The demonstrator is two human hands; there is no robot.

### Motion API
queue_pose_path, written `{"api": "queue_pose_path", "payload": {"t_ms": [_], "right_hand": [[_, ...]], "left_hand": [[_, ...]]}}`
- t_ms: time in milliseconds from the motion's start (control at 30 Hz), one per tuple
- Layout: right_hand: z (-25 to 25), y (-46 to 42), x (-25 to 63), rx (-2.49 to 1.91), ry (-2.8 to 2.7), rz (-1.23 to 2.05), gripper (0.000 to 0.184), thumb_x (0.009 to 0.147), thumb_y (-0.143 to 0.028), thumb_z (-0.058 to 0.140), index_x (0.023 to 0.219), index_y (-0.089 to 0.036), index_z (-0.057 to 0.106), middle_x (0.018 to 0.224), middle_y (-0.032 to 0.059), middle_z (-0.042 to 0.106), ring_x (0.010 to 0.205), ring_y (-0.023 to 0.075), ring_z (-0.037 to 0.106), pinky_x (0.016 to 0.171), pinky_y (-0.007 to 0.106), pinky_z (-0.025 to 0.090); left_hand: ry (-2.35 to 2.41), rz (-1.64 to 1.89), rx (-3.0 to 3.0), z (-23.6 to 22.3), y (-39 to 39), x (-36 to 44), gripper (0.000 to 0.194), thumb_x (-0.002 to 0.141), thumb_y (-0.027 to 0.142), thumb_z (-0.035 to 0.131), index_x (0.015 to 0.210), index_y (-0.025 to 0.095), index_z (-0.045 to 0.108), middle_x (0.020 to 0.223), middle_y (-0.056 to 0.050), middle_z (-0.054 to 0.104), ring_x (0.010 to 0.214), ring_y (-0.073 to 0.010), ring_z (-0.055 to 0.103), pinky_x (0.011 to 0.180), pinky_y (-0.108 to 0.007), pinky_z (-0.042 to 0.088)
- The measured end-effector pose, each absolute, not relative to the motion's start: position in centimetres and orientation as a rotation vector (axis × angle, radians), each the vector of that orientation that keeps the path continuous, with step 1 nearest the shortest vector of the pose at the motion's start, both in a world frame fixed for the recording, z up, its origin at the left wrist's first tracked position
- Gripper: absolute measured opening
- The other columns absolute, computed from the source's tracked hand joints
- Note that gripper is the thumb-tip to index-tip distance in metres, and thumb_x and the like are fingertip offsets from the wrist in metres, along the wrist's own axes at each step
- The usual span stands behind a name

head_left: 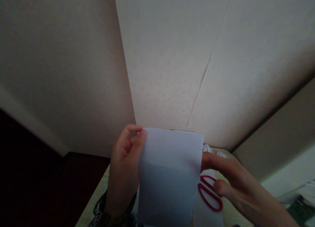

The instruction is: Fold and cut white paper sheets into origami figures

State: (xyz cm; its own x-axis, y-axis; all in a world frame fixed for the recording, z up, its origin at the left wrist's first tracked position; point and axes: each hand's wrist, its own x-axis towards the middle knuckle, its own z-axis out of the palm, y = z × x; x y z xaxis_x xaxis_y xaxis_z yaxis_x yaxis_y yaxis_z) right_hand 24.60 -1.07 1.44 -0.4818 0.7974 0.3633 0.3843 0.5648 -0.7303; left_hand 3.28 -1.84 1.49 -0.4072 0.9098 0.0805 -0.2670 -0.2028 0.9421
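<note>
A sheet of white paper (171, 174) stands raised in front of me, its lower part in shadow. My left hand (128, 161) pinches its upper left corner between thumb and fingers. Behind the right edge of the sheet reaches my right hand (232, 177), thumb well apart from the index finger. Its fingertips are hidden by the paper, so I cannot tell whether they touch it. Below the right thumb lie the red handles of scissors (210, 192), over more white paper (206, 217); the blades are out of sight.
A light wooden tabletop (94, 204) extends under the hands. Small folded white paper pieces (207, 148) sit at its far right. A pale wall (167, 72) with seams rises just beyond the table, and dark floor (36, 184) shows at left.
</note>
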Motion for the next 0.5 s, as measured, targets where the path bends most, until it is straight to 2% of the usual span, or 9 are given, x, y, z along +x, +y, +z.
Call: {"api": "queue_pose_path", "payload": {"t_ms": [67,133,233,333,500], "right_hand": [[2.2,-1.0,23.1,-0.982,-2.094,0.762,0.038,0.093,-0.048,0.054,0.071,-0.022,0.071,0.065,0.0015,0.071,0.063,0.0187,0.068,0.057,0.025,0.052],[2.1,-0.7,22.2,-1.039,-1.987,0.777,0.034,0.092,-0.037,0.056,0.066,-0.020,0.069,0.062,0.0008,0.069,0.059,0.0168,0.064,0.055,0.025,0.049],[1.4,-0.2,22.1,-1.066,-1.750,0.875,0.030,0.089,-0.037,0.057,0.066,-0.020,0.068,0.061,0.0008,0.067,0.059,0.0172,0.063,0.055,0.024,0.049],[0.9,0.0,22.7,-1.072,-1.528,0.899,0.031,0.086,-0.039,0.061,0.061,-0.021,0.064,0.055,-0.0002,0.061,0.055,0.0163,0.060,0.052,0.023,0.048],[1.4,-0.2,23.3,-1.037,-1.407,0.900,0.032,0.082,-0.034,0.063,0.054,-0.020,0.058,0.051,-0.0011,0.058,0.049,0.0134,0.055,0.047,0.022,0.045]], "left_hand": [[1.163,1.763,0.839,1.5,-1.7,3.4,0.013,0.083,0.029,0.067,0.079,0.024,0.056,0.051,0.009,0.056,0.040,-0.0076,0.043,0.038,-0.016,0.034],[1.165,1.764,0.859,1.6,-1.8,3.5,0.011,0.086,0.032,0.065,0.085,0.024,0.059,0.059,0.008,0.060,0.045,-0.0081,0.048,0.042,-0.016,0.037],[1.129,1.664,0.913,1.8,-2.2,3.6,0.019,0.090,0.041,0.060,0.093,0.022,0.063,0.061,0.005,0.063,0.047,-0.0097,0.051,0.044,-0.017,0.039],[1.073,1.505,0.929,1.7,-2.5,3.4,0.028,0.088,0.050,0.060,0.091,0.022,0.067,0.064,0.002,0.068,0.050,-0.0120,0.057,0.050,-0.020,0.046],[1.223,1.397,1.064,1.4,-2.6,3.0,0.021,0.077,0.042,0.074,0.088,0.024,0.075,0.081,-0.002,0.075,0.073,-0.0166,0.067,0.060,-0.020,0.050]]}}
